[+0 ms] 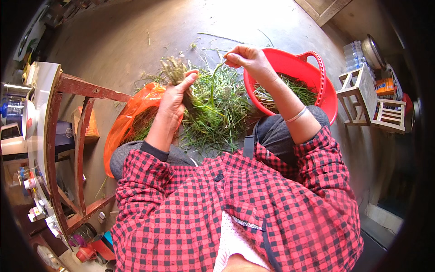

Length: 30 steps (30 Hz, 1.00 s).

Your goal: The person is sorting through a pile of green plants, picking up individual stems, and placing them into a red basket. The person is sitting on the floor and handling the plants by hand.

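My left hand (pixel 176 94) is closed around a bundle of green stalks (pixel 174 71), their cut, pale brown ends pointing up and the leafy ends hanging down. Between the thumb and fingers of my right hand (pixel 246 59) is the tip of one thin green stem (pixel 214 80), which droops toward the bundle. Under and between both hands lies a loose heap of green plants (pixel 224 112) on the floor. An orange plastic bag (pixel 117 136) with greenery inside lies beside my left forearm. Behind my right forearm is a red plastic basket (pixel 328 102) holding more stalks.
At the left stands a table with a red wooden frame (pixel 80 87); a cardboard box (pixel 89 127) is beneath it. Wooden stools (pixel 357 97) and packs of plastic bottles (pixel 353 54) are at the right. Loose stems (pixel 221 36) lie scattered on the floor beyond the heap.
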{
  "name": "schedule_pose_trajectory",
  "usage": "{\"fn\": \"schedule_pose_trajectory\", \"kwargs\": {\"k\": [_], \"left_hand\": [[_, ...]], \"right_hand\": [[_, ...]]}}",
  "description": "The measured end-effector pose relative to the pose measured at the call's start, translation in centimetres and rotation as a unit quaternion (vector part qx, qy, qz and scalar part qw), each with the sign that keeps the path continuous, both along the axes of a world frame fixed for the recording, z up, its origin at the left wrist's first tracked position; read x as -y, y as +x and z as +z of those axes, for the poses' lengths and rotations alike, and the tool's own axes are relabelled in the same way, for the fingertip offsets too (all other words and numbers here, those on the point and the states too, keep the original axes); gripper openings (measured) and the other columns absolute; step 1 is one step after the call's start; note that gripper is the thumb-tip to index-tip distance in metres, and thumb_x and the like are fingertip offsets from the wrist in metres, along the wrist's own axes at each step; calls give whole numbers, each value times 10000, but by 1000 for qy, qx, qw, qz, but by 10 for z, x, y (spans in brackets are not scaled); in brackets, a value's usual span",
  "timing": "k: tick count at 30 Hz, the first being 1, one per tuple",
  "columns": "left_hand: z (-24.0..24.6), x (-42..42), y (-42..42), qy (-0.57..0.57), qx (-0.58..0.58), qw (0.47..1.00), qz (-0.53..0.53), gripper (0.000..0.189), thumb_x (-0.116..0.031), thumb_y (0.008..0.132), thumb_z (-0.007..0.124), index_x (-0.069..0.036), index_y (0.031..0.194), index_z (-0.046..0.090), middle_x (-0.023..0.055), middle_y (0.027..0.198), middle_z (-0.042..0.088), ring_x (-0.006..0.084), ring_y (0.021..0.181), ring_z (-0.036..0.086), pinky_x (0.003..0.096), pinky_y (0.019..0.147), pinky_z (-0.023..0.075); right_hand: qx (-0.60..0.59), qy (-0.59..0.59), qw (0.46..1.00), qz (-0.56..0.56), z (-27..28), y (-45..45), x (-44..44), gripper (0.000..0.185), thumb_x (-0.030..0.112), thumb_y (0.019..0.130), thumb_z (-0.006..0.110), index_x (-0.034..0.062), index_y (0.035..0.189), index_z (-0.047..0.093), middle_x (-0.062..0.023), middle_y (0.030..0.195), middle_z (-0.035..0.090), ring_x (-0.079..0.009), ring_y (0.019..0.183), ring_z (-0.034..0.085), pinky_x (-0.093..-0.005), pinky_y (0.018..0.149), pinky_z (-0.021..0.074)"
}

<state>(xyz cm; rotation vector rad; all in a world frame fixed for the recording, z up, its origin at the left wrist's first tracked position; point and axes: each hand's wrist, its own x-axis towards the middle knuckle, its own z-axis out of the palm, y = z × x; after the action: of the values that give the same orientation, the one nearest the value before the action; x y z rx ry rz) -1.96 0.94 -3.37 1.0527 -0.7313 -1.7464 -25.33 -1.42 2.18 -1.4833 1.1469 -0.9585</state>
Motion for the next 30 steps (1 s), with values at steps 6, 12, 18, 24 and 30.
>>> {"fn": "schedule_pose_trajectory", "kwargs": {"k": [6, 12, 18, 24, 30], "left_hand": [[18, -15, -16, 9, 32, 999, -19, 221, -158, 728, 715, -53, 909, 641, -10, 795, 623, 25, 551, 465, 172, 469, 347], [13, -14, -14, -29, 71, 997, -19, 216, -151, 712, 726, -58, 880, 627, -13, 776, 610, 60, 667, 530, 207, 591, 403], [15, -13, -14, -33, 72, 995, -56, 237, -169, 741, 698, -30, 913, 611, 4, 783, 615, 73, 695, 559, 208, 612, 435], [21, -15, -14, -25, 57, 994, -92, 201, -182, 782, 655, -34, 906, 597, 12, 741, 611, 59, 611, 542, 185, 527, 426], [20, -16, -12, -22, 59, 996, -64, 170, -196, 798, 640, -62, 887, 586, 2, 719, 606, 42, 554, 485, 178, 495, 384]], "right_hand": [[13, -51, 999, 3, -15, 25, -6, 156, 143, 835, 588, 22, 927, 626, -41, 796, 647, -75, 737, 599, -208, 675, 491], [-170, -176, 970, 15, -20, 32, -9, 210, 291, 736, 686, 116, 852, 689, -61, 799, 649, -131, 708, 600, -271, 626, 471], [37, 32, 998, 47, -28, 39, -16, 186, 219, 776, 656, 37, 815, 653, -29, 754, 641, -94, 686, 580, -227, 670, 441], [159, 95, 983, 11, -34, 45, -22, 165, 203, 802, 623, 43, 840, 625, -11, 784, 633, -74, 704, 564, -214, 663, 423], [177, 87, 977, -84, -36, 22, -5, 213, 267, 825, 605, 54, 843, 609, -29, 792, 634, -86, 686, 575, -226, 651, 439]]}}
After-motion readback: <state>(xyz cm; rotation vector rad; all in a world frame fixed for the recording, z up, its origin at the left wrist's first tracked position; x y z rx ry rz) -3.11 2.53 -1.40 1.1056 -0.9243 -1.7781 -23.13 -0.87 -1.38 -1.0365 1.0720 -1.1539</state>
